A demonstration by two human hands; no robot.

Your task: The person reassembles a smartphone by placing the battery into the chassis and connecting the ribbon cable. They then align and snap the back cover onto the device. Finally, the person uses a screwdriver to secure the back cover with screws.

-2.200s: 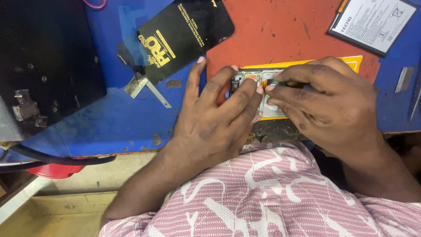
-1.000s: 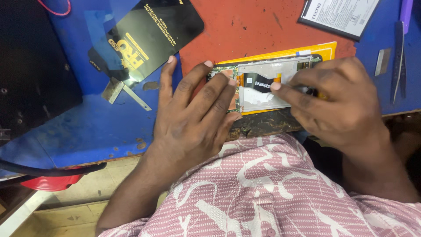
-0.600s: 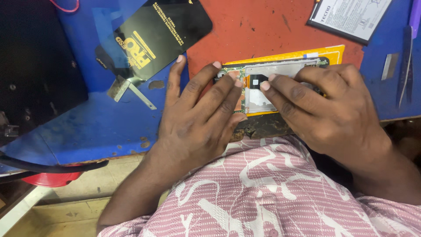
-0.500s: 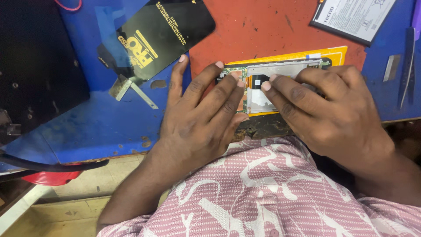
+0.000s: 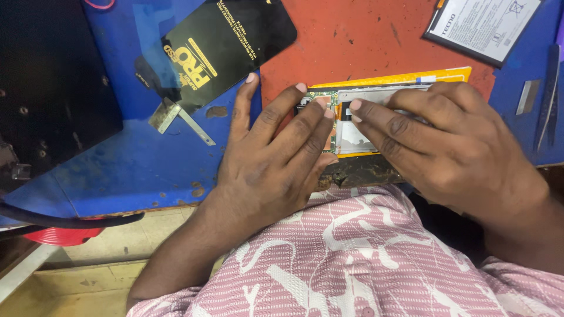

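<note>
Blue work mat [image 5: 135,170], scuffed & chipped along its front edge, covers most of the bench w/ a worn red pad [image 5: 352,41] on top. Black glossy screen panel [image 5: 226,47] lies tilted at upper left, a white-labelled flat battery [image 5: 482,26] at upper right, thin metal tweezers [image 5: 179,117] just beside the panel.

Opened phone [image 5: 358,126], yellow-framed w/ green board & silvery shield exposed, sits on the red pad at the bench's near edge. Left hand [image 5: 270,158] lies flat, fingers spread, pinning the phone's left end. Right hand [image 5: 446,147] covers the right part, fingertips pressed down near a small black connector [image 5: 345,113]; can't tell if it pinches anything.

Best approach, imo: hold the frame steady, press straight down, light even force, no sideways slip.
</note>
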